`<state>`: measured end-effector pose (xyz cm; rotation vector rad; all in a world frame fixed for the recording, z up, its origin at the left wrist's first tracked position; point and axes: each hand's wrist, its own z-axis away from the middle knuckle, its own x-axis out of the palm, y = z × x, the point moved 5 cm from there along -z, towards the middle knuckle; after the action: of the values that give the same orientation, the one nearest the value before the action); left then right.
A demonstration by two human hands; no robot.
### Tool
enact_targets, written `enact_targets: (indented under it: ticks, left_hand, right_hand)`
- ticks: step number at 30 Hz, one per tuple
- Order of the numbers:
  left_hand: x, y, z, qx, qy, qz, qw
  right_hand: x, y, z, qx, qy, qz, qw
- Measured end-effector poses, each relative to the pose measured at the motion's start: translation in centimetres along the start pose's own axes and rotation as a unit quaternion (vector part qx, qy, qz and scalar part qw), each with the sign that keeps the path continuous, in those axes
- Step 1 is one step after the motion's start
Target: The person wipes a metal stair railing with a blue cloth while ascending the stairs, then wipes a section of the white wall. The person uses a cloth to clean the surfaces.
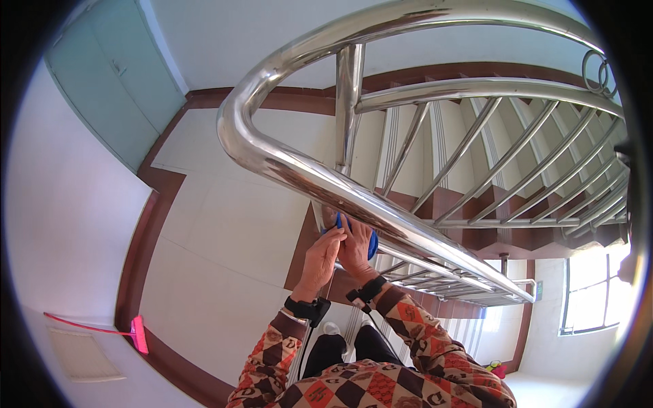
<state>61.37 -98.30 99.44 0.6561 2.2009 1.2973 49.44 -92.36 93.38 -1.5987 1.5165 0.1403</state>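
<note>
A blue cloth [373,245] is bunched against a metal post just beneath the shiny steel handrail [320,178]. My right hand [355,253] is curled on the cloth, which shows beside its fingers and at its outer edge. Close against it, my left hand [317,264] has its fingers bent together at the same spot, with a bit of blue at the fingertips. The two hands touch or nearly touch. Part of the cloth is hidden behind my fingers.
Steel balusters [469,136] slope along the stairs [435,143] to the right. A pink broom [139,334] leans at the left wall. Grey-green double doors [112,68] stand at the far left, and a bright window [588,292] at the right. Two metal rings [598,73] hang by the upper rail.
</note>
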Motion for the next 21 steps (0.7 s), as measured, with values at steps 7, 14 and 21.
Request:
enact_targets:
  ticks: [7,14,21]
  left_hand:
    - [-1.5,4.6,-1.1,0.019,0.054,-0.030,0.998]
    - [-5.3,12.8,-4.3,0.149,0.072,-0.082,0.983]
    - [-8.0,19.1,-9.5,0.237,0.090,-0.157,0.954]
  right_hand:
    - [-3.5,0.1,-0.4,0.103,0.002,-0.143,0.984]
    - [-12.4,-3.1,0.7,0.401,-0.090,-0.420,0.809]
    - [-27.9,-6.1,-10.1,0.173,0.053,-0.398,0.899]
